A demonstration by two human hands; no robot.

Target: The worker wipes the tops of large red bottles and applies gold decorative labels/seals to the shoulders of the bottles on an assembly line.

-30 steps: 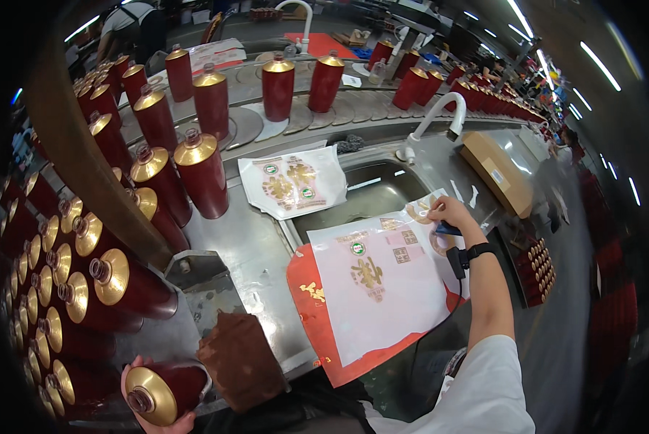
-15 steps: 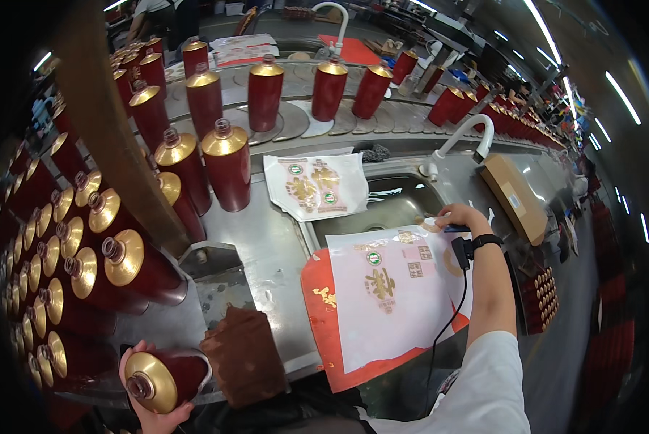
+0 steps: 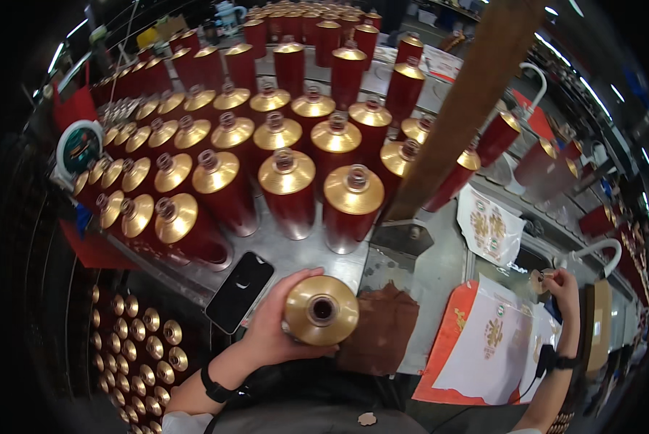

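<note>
My left hand (image 3: 275, 318) is wrapped round a dark red bottle (image 3: 321, 311) with a gold shoulder. Its uncapped neck faces up toward me. At the right, my right hand (image 3: 562, 283) pinches a small, roundish, see-through piece of film with gold tint (image 3: 539, 281) near the edge of the sink. Below that hand lies a white sheet of printed decals (image 3: 492, 340) with gold marks, on a red sheet (image 3: 434, 372). A brown cloth (image 3: 379, 329) lies beside the held bottle.
Rows of red and gold bottles (image 3: 353, 189) crowd the metal table. A black phone (image 3: 240, 291) lies left of my left hand. A wooden post (image 3: 458, 108) rises beyond the cloth. Another decal sheet (image 3: 489, 224), a white tap (image 3: 596, 253) and a cardboard box (image 3: 598, 325) are right.
The view has swung left. My left hand has brought the bottle in front of me, tilting its neck toward me. The right hand now holds the film piece up off the decal sheet.
</note>
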